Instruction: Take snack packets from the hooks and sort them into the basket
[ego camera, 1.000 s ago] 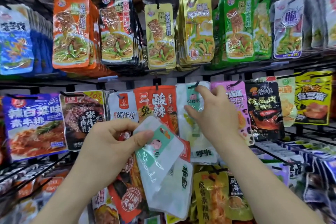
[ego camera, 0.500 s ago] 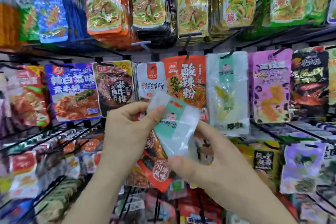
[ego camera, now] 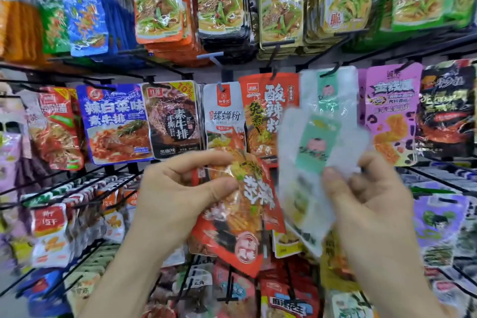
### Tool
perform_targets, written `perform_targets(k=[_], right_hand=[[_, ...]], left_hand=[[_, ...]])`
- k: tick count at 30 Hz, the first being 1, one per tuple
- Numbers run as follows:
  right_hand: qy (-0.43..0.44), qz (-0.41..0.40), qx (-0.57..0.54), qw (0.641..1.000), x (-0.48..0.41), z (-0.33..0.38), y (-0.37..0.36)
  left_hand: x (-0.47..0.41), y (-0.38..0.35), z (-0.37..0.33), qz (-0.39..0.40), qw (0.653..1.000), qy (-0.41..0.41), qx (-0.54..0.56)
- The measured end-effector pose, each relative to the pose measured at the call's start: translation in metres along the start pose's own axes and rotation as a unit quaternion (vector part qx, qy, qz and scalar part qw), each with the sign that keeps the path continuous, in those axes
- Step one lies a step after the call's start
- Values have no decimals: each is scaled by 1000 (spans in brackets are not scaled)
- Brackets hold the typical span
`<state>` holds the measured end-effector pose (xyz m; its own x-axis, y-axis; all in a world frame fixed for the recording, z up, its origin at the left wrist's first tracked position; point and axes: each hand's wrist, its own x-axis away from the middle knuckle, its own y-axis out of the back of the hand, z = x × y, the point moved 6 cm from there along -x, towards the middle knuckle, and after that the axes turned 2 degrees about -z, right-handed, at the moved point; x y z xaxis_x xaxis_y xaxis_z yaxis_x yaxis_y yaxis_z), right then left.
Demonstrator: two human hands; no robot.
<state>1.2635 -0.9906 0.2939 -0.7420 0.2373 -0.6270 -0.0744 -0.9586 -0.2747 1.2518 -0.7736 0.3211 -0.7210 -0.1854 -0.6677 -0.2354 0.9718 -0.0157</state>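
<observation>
Snack packets [ego camera: 171,119] hang in dense rows on the wire rack [ego camera: 165,73], which fills the whole view. We judge the task to be underway and far from finished. Nearly every hook we can see is loaded. The basket is not in view, so we cannot say what it already holds or how it has been sorted. What we can confirm is that packets of two kinds are off the hooks and in the hands, neither yet deposited. The left hand [ego camera: 180,204] sits at centre, below the middle row. Its thumb and curled fingers pinch the upper left edge of a red packet [ego camera: 242,214], which hangs down from that grip, tilted, in front of the lower rows. There may be more than one red packet in the grip, but we cannot tell. The right hand [ego camera: 371,204] is just beside it, and the two hands are apart, not touching. Its thumb lies across the front of a clear packet with a green label [ego camera: 315,147] and its fingers curl behind. This packet is blurred, and it appears to be a small stack rather than a single item. It stands upright above the right hand and overlaps the right edge of the red packet. Matching clear stock [ego camera: 326,90] hangs directly behind it on its hook [ego camera: 333,71], so that line is not cleared. Outstanding steps, in our judgement: carry both kinds to the basket and place each with its own kind.
</observation>
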Motion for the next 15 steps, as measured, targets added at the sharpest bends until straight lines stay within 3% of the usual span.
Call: perform_targets(k=[2, 6, 12, 15], right_hand=[[-30, 9, -30, 999, -15, 0, 25], [-90, 108, -27, 990, -31, -8, 43], [-60, 186, -4, 981, -23, 3, 18], [-63, 231, 49, 970, -12, -5, 0]], left_hand=[[-5, 14, -4, 17, 999, -19, -43], [-16, 30, -9, 48, 994, -34, -94], [-20, 23, -12, 94, 993, -20, -70], [-20, 22, -12, 70, 996, -32, -46]])
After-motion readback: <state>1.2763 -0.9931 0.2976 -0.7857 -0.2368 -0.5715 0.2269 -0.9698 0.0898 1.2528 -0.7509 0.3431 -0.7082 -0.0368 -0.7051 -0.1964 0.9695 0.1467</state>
